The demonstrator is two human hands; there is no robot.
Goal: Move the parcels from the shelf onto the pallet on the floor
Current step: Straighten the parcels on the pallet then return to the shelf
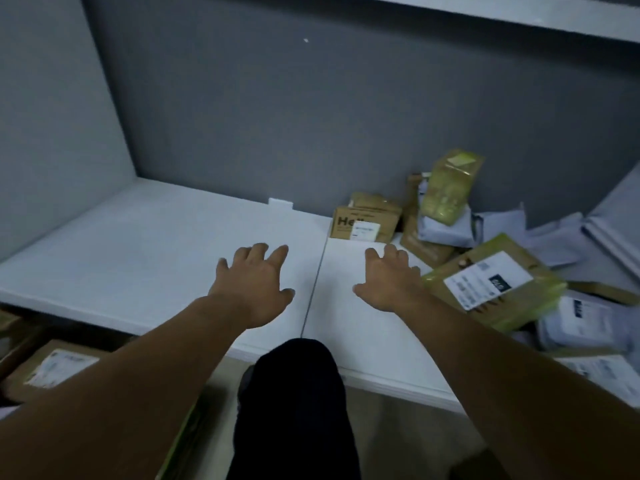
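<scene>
Hands (322, 282) outstretched, fingers spread, above white shelf (156, 244).

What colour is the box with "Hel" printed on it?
Brown cardboard box with black lettering and a white label; head view.

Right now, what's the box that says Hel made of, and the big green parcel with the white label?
The box looks like matt brown cardboard: flat sides, crisp folded edges. The green parcel looks like brown card wrapped in glossy yellow-green plastic, probably film or tape: it shines and wrinkles.
</scene>
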